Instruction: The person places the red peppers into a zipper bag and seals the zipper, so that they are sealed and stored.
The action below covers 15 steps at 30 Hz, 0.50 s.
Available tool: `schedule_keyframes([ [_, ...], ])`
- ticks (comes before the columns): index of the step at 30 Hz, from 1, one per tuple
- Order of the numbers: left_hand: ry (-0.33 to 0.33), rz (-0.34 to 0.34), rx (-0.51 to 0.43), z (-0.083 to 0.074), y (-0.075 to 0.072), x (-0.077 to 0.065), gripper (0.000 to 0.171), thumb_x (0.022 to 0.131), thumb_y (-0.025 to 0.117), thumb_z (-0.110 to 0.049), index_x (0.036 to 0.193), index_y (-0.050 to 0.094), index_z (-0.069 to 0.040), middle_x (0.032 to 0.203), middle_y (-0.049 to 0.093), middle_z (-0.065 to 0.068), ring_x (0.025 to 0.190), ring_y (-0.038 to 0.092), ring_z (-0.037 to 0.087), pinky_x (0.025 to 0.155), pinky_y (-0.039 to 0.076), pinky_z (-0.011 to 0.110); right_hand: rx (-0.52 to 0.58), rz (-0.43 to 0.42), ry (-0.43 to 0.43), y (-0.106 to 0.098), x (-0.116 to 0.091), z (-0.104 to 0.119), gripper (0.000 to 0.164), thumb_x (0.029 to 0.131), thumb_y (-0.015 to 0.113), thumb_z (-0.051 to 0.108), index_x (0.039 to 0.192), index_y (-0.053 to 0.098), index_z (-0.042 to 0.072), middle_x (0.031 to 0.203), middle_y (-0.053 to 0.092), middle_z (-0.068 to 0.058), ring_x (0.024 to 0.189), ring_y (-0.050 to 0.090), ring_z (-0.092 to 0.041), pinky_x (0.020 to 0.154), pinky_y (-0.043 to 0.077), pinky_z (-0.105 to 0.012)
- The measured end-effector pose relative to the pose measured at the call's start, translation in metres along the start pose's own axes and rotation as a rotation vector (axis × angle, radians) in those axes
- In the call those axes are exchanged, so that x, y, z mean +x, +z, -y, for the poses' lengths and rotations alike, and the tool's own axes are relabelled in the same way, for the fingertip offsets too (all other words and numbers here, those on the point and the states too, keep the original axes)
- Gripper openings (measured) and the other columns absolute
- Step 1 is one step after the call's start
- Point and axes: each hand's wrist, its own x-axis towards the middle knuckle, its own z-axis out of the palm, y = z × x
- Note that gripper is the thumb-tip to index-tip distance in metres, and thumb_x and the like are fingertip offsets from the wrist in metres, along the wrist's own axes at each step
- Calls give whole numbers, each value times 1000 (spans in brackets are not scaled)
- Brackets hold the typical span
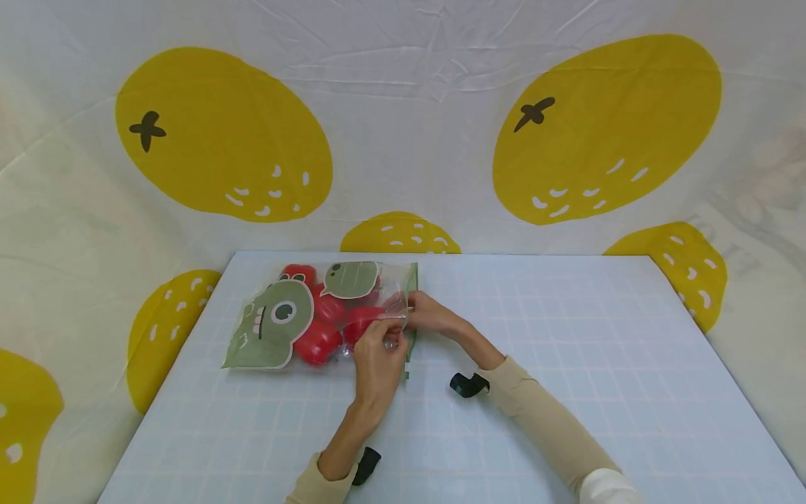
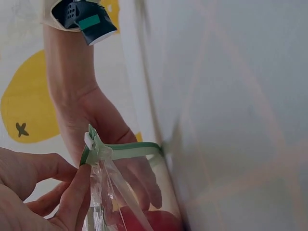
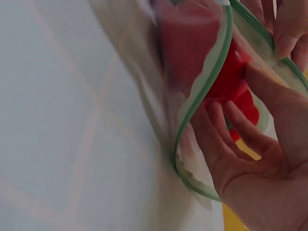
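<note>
A clear zip bag (image 1: 292,336) with a green cartoon animal print lies at the table's back left, its mouth facing right. Inside are several glossy, rounded red pieces (image 1: 317,343) resembling bell peppers or tomatoes. My left hand (image 1: 380,364) pinches the near side of the bag's green-edged mouth between thumb and fingers. Through the parted mouth reaches my right hand (image 3: 260,154), its fingers loosely spread, thumb and fingertips close to a red piece (image 3: 231,72). Whether they bear on it is hard to tell. A white zip slider (image 2: 88,140) sits on the green rim.
The table (image 1: 567,336) has a pale checked cover. Behind it hangs a white cloth (image 1: 409,140) printed with large yellow fruit. Dark cameras (image 1: 469,385) are strapped at both wrists.
</note>
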Motion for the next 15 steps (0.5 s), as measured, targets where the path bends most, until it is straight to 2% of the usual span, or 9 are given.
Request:
schedule_keyframes([
  [6, -20, 18, -10, -2, -1, -1, 19, 82, 77, 6, 100, 76, 0, 90, 72, 9, 79, 69, 21, 76, 62, 35, -46, 22, -16, 1, 1, 0, 34, 98, 66, 16, 126, 66, -4, 120, 71, -15, 106, 66, -22, 94, 56, -32],
  [9, -62, 45, 1, -3, -2, -2, 20, 83, 79, 3, 102, 76, -1, 92, 72, 9, 80, 70, 21, 75, 62, 33, -56, 27, -14, -1, -2, 0, 34, 98, 65, 16, 127, 67, -3, 121, 71, -14, 110, 65, -23, 98, 55, -35],
  [15, -105, 76, 19, -4, -2, -3, 23, 82, 81, 2, 104, 76, -1, 93, 72, 10, 82, 71, 21, 73, 62, 30, -33, -1, -1, -6, -5, -4, 29, 99, 63, 12, 124, 67, -3, 115, 72, -12, 97, 64, -15, 88, 57, -29],
])
